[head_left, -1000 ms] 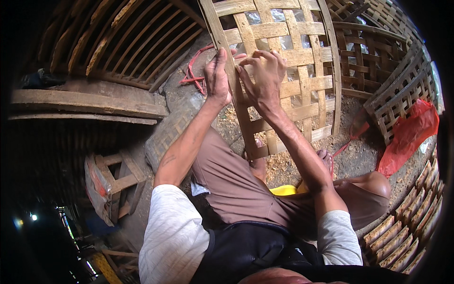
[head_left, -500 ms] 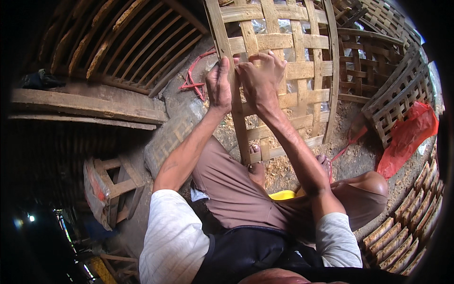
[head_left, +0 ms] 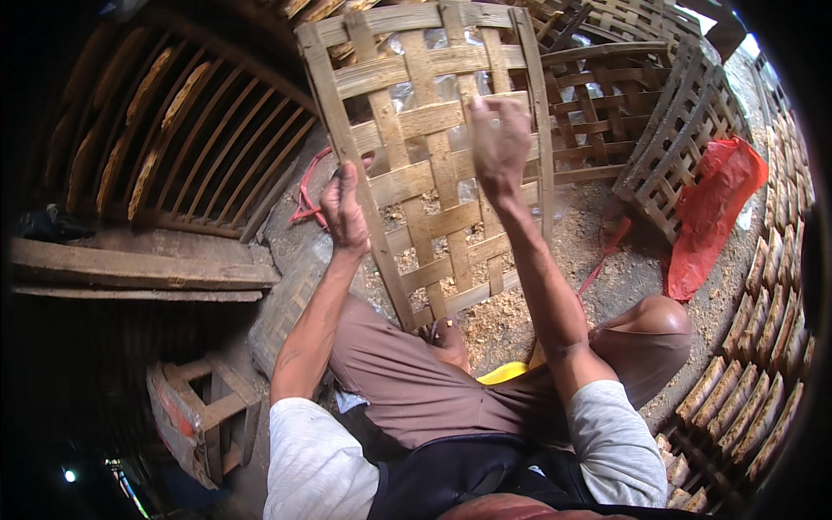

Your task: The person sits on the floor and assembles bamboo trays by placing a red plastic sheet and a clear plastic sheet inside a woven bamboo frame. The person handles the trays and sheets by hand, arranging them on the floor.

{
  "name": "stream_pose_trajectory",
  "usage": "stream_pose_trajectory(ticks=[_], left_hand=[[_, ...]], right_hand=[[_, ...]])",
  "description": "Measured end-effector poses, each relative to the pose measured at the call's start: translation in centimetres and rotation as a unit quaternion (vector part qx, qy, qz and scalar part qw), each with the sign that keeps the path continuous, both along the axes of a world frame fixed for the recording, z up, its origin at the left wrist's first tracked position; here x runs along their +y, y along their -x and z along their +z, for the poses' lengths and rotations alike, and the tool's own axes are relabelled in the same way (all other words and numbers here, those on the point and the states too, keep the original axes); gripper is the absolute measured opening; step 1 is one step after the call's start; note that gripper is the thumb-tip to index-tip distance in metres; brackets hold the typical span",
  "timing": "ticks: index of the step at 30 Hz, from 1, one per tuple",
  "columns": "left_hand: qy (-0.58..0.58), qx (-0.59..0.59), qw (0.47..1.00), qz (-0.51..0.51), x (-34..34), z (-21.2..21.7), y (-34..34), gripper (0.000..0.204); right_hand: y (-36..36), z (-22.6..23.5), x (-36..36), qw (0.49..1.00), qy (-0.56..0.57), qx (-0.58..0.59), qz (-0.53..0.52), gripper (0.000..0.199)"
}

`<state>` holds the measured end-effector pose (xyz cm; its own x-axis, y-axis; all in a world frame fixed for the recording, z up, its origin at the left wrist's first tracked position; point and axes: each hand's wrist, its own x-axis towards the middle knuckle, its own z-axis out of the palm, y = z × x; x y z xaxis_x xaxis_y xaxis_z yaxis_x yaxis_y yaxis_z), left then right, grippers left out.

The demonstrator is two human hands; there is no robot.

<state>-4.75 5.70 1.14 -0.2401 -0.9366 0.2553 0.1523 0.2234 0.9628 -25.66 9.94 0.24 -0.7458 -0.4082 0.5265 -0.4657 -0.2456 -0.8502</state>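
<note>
My left hand (head_left: 345,211) wraps around the left edge slat of a woven bamboo panel (head_left: 433,156), fingers curled closed on it. The panel stands nearly upright on the sawdust-strewn ground (head_left: 598,260) in front of my knees. My right hand (head_left: 498,143) is raised against the panel's right half, fingers loosely bent and partly open, fingertips touching the strips. A red plastic bag (head_left: 715,208) lies well to the right.
</note>
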Motion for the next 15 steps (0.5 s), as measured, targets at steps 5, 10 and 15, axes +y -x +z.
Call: stream_pose_trajectory(ticks=[5, 10, 15], left_hand=[[0.015, 0.002, 1.000, -0.019, 0.1, 0.9, 0.5, 0.045], [0.054, -0.051, 0.997, -0.026, 0.2, 0.7, 0.3, 0.046], [0.067, -0.065, 0.994, -0.050, 0.8, 0.8, 0.5, 0.046]], right_hand=[[8.8, -1.2, 1.9, 0.991, -0.004, -0.047, -0.127, 0.020], [11.5, 0.3, 3.9, 0.989, 0.051, -0.107, -0.085, 0.028], [12.6, 0.5, 3.1, 0.997, 0.046, -0.043, -0.049, 0.025]])
